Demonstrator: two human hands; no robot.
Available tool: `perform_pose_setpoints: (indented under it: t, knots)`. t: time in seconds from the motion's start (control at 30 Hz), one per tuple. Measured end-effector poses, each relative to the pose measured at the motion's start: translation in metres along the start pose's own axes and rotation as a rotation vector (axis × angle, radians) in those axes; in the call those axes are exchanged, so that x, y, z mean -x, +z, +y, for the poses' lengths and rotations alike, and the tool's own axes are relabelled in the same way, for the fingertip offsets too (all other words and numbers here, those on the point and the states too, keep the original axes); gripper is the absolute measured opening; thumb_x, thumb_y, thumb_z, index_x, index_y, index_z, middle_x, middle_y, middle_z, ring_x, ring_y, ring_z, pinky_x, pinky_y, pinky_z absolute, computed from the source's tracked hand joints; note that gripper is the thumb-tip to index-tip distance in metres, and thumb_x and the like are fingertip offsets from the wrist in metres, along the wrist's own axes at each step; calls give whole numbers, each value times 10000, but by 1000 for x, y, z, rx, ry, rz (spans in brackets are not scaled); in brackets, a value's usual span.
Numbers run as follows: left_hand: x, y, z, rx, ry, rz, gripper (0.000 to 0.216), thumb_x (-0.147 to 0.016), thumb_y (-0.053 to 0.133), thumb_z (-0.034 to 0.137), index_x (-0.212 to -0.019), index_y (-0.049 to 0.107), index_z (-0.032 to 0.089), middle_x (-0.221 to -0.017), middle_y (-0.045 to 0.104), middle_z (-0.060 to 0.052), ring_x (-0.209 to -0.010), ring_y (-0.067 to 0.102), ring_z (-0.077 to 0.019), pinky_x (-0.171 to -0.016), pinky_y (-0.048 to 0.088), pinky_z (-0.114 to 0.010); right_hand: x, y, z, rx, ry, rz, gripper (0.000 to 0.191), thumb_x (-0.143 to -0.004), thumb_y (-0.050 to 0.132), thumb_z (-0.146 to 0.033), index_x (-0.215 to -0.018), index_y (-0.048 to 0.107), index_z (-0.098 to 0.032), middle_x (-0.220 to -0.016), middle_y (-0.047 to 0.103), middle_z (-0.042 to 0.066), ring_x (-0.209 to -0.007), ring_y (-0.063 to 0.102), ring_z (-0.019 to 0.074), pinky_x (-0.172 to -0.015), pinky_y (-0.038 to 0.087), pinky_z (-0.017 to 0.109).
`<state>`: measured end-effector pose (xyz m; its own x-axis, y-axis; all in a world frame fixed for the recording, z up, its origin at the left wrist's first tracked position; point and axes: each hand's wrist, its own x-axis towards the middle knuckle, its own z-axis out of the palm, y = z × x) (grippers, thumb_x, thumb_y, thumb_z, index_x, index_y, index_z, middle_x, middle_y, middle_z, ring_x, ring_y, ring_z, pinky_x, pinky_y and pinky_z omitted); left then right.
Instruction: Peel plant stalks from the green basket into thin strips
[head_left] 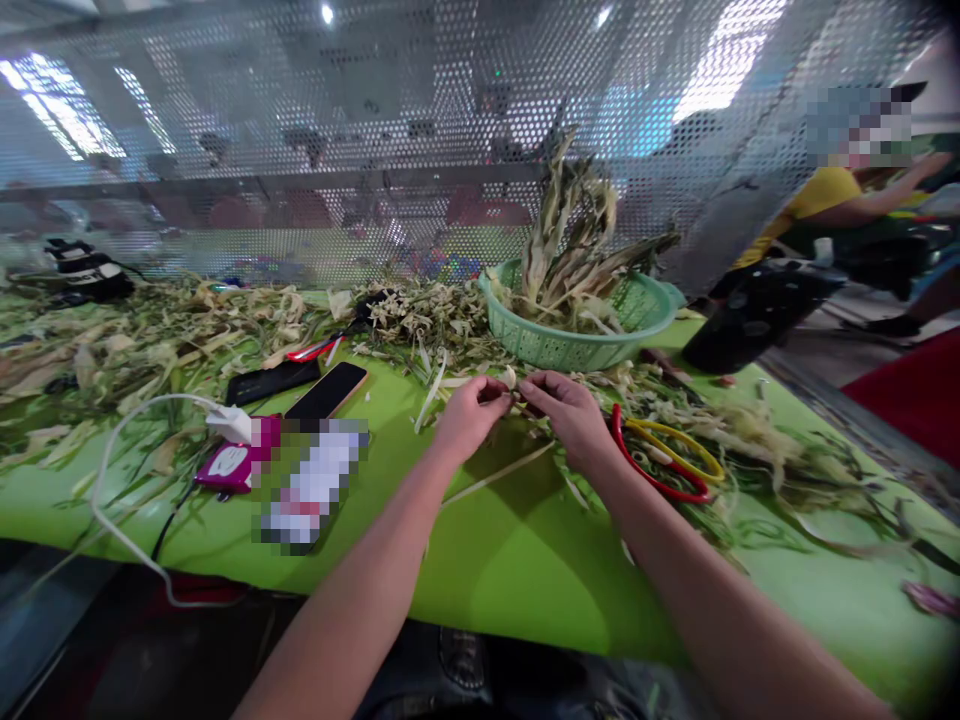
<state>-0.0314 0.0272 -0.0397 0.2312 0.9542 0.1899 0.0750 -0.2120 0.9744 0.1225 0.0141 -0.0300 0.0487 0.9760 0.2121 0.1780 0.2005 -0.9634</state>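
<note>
My left hand [471, 412] and my right hand [566, 410] meet over the green table [487, 560], both pinched on a pale plant stalk piece [511, 382] between their fingertips. A long pale strip [499, 473] lies on the table just below the hands. Right behind them stands a green plastic basket [585, 345] filled with pale leafy stalks [570, 240]. Red-and-yellow handled scissors [667, 460] lie next to my right wrist.
Leaf trimmings [150, 335] cover the table's far and right parts. Two phones [300, 385], a pink device with a white charger cable [225, 455] and red-handled scissors [315, 348] lie at left. A perforated metal screen [375, 150] stands behind. A person in yellow [825, 200] sits at right.
</note>
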Motion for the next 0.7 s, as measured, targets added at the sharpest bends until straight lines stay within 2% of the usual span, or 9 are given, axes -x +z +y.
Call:
perform_pose_setpoints:
  t: [0.13, 0.27, 0.43, 0.6, 0.7]
  knots:
    - [2, 2, 2, -96, 47, -21, 116, -804, 637, 270, -890, 646, 192, -918, 705, -48, -853, 639, -174, -812, 485, -297, -1, -1, 1, 63, -32, -17, 367, -718, 690, -527, -784, 633, -170, -661, 565, 1, -597, 482, 126, -542, 383, 242]
    - [2, 4, 0, -88, 45, -27, 142, -798, 646, 276, -906, 655, 183, -937, 706, -57, -865, 639, -178, -830, 483, -310, -1, -2, 3, 78, -58, -3, 346, -722, 684, -517, -752, 621, -179, -657, 564, -1, -626, 505, 141, -592, 420, 263]
    - [4, 3, 0, 41, -35, -41, 166, -801, 644, 303, -907, 652, 175, -934, 696, -56, -851, 625, -161, -818, 476, -294, 1, -3, 0, -22, -34, 0, 278, -737, 687, -460, -728, 626, -189, -668, 576, 1, -633, 527, 145, -624, 448, 277]
    - [5, 2, 0, 266, -170, -92, 156, -799, 631, 284, -888, 640, 157, -867, 678, -36, -753, 603, -126, -746, 476, -264, 3, -1, -4, -85, -27, -7, 303, -718, 713, -481, -713, 630, -190, -689, 591, 9, -643, 531, 142, -628, 455, 274]
    - [5, 3, -1, 287, -188, -89, 144, -783, 645, 278, -856, 640, 154, -825, 664, -22, -719, 590, -119, -731, 471, -264, 3, 0, -5, -98, -23, -24, 295, -704, 733, -473, -724, 651, -191, -686, 601, 7, -641, 535, 139, -625, 452, 270]
